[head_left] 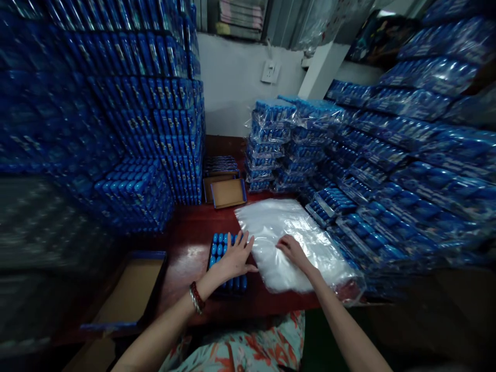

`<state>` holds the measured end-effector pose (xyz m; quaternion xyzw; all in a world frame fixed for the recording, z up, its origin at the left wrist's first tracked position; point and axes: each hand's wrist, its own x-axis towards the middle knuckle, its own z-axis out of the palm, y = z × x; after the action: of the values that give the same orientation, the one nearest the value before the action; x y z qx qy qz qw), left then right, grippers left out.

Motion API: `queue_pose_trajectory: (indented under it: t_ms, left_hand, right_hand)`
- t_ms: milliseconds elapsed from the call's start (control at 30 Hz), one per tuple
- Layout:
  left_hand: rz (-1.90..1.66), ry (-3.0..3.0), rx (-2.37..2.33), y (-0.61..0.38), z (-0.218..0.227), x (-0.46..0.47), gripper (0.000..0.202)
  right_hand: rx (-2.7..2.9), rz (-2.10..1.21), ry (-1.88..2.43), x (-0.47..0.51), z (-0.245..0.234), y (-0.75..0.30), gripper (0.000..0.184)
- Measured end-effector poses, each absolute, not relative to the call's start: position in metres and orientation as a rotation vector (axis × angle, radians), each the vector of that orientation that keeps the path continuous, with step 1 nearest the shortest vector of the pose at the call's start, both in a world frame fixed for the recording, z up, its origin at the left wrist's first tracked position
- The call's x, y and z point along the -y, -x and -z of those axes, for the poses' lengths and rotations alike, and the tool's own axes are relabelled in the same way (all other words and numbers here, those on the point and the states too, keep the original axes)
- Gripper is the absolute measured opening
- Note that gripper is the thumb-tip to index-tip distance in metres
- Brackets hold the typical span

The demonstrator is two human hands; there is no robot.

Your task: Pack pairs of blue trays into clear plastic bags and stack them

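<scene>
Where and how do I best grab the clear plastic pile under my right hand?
Probably by its near-right corner, pinched by your right hand coming from the right. The clear plastic pile lies flat, so its middle offers little to grip; that corner looks thin and crinkled, with the red table showing through.

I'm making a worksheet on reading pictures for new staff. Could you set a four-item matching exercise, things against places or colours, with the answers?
Things
1. Left hand
2. Right hand
3. Socket
4. Bracelets

Places or colours
A. On the white wall
B. Dark red and silver-coloured
C. Partly over the small blue items, fingers spread
D. At the clear plastic, fingers curled

Pairs: 1-C, 2-D, 3-A, 4-B
</scene>
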<state>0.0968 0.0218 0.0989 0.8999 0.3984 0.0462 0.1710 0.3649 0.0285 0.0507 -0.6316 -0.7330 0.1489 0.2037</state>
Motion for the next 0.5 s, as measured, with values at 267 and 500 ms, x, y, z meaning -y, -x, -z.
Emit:
queue_pose_trajectory:
  t_ms: [267,500]
  left_hand:
    - [-0.379,-2.726,-1.301,-0.125,-0.115,-0.02,0.118]
    - [-0.421,-2.713,-1.202,-0.131,-0.138,-0.06,0.035]
  right_hand:
    - [2.201,-0.395,1.742,-0.077,-0.133,-0.333,0.033]
    - [2.357,-0.286,1.996,-0.078,-0.187,-0.305,0.033]
